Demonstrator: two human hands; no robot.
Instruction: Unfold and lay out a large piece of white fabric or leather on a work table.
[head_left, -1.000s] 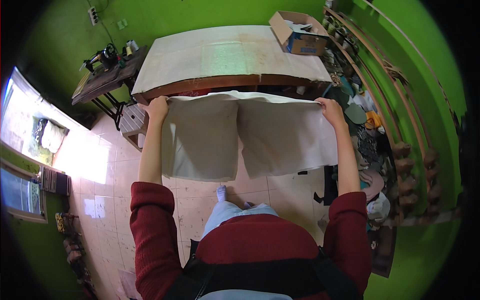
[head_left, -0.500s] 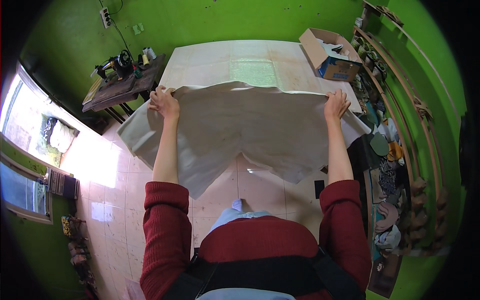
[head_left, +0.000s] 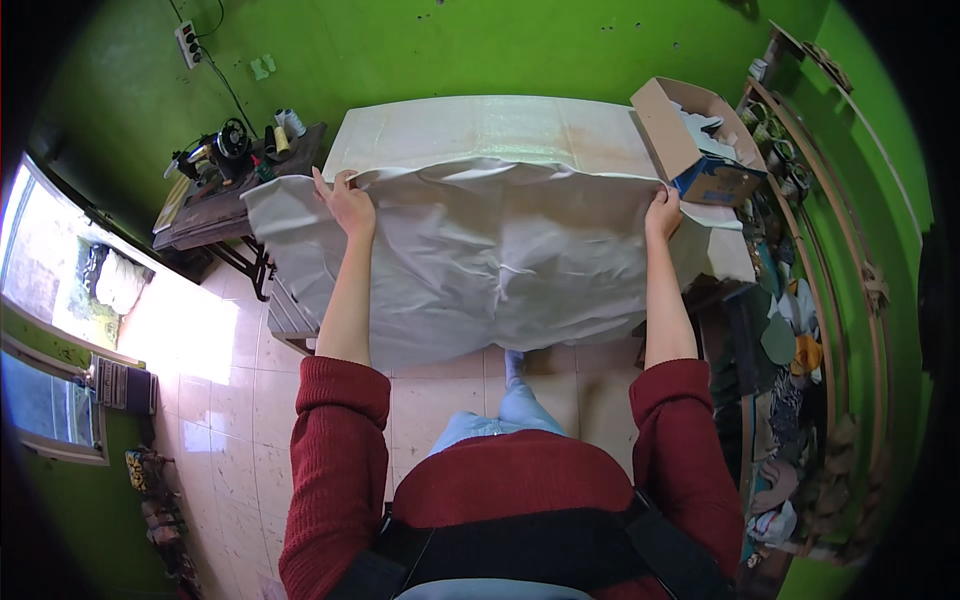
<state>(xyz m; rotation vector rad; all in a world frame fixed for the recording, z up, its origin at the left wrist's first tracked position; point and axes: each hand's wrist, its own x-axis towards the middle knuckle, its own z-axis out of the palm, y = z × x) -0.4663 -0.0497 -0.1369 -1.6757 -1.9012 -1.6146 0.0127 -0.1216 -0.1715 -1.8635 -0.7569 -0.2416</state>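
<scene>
Walls (head_left: 540, 50) in bright green fill the top and right of the frame, and a pale tiled floor (head_left: 225, 430) spreads over the lower left. Below the top centre sits a pale-topped worktop (head_left: 450, 128). Across the middle of the frame hangs a creased, off-white sheet (head_left: 470, 250), hiding the worktop's near side, its lower edge above the tiles. Down the right runs a heap of cloth scraps (head_left: 788, 335). At upper left is a dark wooden stand (head_left: 205, 225); at upper right, an open cardboard box (head_left: 668, 140) with pale pieces inside rests on the worktop. A black sewing machine (head_left: 230, 150) stands on the stand. Both hands hold the sheet by its upper edge, well apart: the left hand (head_left: 350, 207) grips with some fingers spread, the right hand (head_left: 662, 213) pinches with fingers curled. Thread spools (head_left: 290, 124) stand beside the machine.
</scene>
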